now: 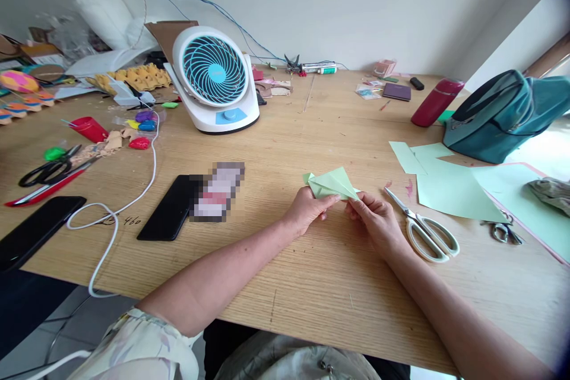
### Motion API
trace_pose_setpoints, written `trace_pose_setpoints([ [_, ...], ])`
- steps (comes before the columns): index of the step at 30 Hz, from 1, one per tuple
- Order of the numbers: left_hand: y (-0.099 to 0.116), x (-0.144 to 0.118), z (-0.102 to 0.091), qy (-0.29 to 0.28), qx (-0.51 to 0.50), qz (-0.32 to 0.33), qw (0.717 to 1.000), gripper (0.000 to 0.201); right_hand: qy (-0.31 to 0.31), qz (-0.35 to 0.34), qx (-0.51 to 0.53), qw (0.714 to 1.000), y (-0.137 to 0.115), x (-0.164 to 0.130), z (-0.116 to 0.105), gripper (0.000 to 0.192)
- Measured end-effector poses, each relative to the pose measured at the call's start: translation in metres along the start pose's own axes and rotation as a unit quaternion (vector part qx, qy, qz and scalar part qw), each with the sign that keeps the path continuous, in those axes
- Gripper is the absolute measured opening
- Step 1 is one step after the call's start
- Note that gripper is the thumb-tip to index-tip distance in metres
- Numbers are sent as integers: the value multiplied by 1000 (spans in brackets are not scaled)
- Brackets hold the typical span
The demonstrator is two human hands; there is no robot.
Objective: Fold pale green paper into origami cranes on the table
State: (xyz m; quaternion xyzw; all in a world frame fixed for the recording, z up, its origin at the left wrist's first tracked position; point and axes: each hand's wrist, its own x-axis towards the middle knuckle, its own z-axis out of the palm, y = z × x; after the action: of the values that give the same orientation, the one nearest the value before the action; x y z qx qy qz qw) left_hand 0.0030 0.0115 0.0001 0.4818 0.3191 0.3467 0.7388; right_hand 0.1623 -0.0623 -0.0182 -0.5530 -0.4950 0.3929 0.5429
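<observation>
A folded piece of pale green paper [333, 181] with several creased, pointed layers is held just over the wooden table. My left hand [310, 209] grips its left and lower edge, thumb lying on top. At its right corner, my right hand [374, 218] pinches the paper between thumb and fingers. The fingers beneath the paper are partly hidden. White-handled scissors [431, 237] lie beside my right hand, blades pointing away to the upper left. Flat sheets of the same green paper [454, 190] rest farther right.
A white fan [216, 80] stands at the back, left of centre. Black phones [165, 208] and a white cable [116, 219] lie to the left, near black scissors [48, 167]. At right are a red bottle [436, 103], keys [502, 231] and a teal bag [494, 119].
</observation>
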Motion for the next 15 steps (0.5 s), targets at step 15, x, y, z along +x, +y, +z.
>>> trace_pose_setpoints([
  [15, -6, 2, -1, -1, 82, 19, 996, 34, 12, 6, -6, 1000, 0, 2, 3, 41],
])
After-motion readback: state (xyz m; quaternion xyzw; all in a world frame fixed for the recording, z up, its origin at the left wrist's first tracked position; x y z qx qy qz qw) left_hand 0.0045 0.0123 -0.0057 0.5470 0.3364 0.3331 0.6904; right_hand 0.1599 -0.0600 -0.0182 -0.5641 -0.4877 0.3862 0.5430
